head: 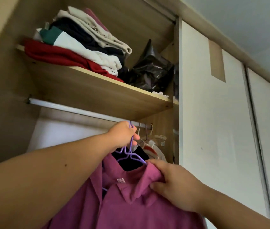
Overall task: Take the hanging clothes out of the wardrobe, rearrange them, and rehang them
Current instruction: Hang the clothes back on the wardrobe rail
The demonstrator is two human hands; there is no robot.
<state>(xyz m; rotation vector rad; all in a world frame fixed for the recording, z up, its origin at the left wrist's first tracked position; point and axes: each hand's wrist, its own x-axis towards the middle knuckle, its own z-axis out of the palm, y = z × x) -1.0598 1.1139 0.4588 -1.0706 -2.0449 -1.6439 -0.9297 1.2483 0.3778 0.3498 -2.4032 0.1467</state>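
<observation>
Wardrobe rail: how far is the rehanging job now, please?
Seemingly done: a few hangers hang at the right end of the rail. In hand: the left hand grips the purple hanger at the rail, and the right hand holds the collar of the magenta shirt. Left: settling this shirt; whether more clothes wait is not visible.
</observation>
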